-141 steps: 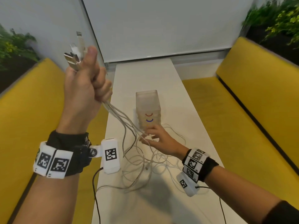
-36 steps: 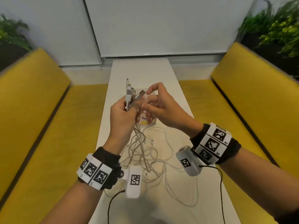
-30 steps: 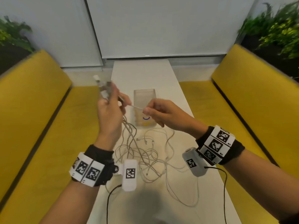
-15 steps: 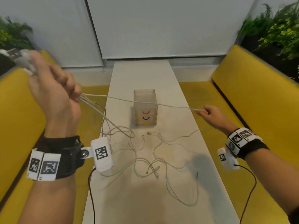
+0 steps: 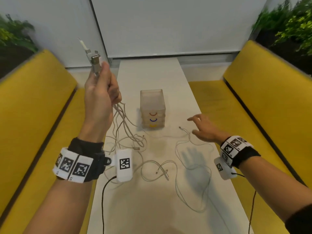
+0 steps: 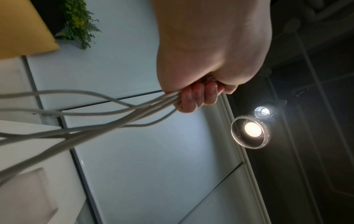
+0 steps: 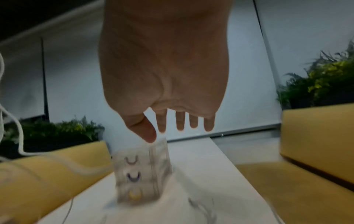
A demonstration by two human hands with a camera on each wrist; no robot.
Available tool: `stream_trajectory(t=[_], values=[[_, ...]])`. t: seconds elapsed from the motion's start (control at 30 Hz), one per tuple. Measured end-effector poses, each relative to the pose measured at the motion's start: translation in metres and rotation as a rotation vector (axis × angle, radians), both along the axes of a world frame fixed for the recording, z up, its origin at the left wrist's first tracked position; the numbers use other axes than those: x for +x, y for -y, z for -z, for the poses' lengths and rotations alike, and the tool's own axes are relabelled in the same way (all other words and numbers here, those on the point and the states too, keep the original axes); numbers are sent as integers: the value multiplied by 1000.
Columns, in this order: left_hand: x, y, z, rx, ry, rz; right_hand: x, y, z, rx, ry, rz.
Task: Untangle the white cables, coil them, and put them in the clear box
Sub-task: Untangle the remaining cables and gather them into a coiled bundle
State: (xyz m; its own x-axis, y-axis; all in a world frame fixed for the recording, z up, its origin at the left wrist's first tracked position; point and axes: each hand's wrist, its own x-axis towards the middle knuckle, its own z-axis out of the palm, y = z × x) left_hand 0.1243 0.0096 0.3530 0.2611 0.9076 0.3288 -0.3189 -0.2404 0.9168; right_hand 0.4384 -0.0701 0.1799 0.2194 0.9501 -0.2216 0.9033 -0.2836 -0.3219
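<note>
Your left hand [image 5: 101, 92] grips the white cables [image 5: 125, 125] bunched, plugs up; your right hand [image 5: 205, 130] hovers spread, empty, beside the clear box [image 5: 152, 100] on the desk [image 5: 152, 208]. No readable writing.

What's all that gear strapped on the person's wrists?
Both forearms are bare. Each wrist wears a black fabric band: left wristband, right wristband. White square blocks printed with black-and-white coded patterns ring each band. A small white camera pod, also marked, hangs off each: left pod, right pod, each trailing a thin black cable.
</note>
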Motion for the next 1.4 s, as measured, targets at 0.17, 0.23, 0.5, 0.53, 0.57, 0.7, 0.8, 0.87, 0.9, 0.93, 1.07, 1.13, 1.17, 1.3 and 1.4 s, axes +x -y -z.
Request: stream_trajectory(t=[0.17, 0.23, 0.5, 0.53, 0.57, 0.7, 0.8, 0.87, 0.9, 0.93, 1.07, 1.13, 1.17, 1.3, 1.4], values=[[10, 4, 18, -2, -39, 10, -23, 20, 33, 317, -229, 78], [12, 3, 22, 15, -49, 28, -33, 22, 39, 366, -274, 30], [13, -7, 34, -204, -95, 149, 23, -40, 96, 255, -285, 433], [12, -9, 37, -237, -91, 185, 33, -47, 106, 199, -250, 434], [11, -12, 40, -266, -89, 228, 42, -53, 116, 144, -201, 409], [5, -22, 51, -350, -125, 315, 54, -80, 147, 10, -33, 233], [0, -26, 55, -394, -154, 332, 48, -98, 164, -98, 106, 103], [-1, -28, 57, -398, -199, 333, 40, -105, 170, -135, 234, 116], [-2, -30, 57, -396, -218, 332, 36, -108, 173, -144, 293, 130], [-3, -31, 58, -393, -234, 329, 33, -109, 175, -148, 319, 145], [-2, -36, 64, -409, -280, 294, 39, -117, 187, -94, 170, 122], [1, -37, 68, -421, -286, 283, 44, -116, 184, -34, 41, 164], [3, -38, 70, -422, -293, 280, 45, -115, 180, 15, -34, 197], [16, -40, 80, -402, -371, 264, 34, -115, 134, 288, -368, 310], [28, -41, 88, -335, -485, 246, 11, -119, 66, 415, -682, 300]])
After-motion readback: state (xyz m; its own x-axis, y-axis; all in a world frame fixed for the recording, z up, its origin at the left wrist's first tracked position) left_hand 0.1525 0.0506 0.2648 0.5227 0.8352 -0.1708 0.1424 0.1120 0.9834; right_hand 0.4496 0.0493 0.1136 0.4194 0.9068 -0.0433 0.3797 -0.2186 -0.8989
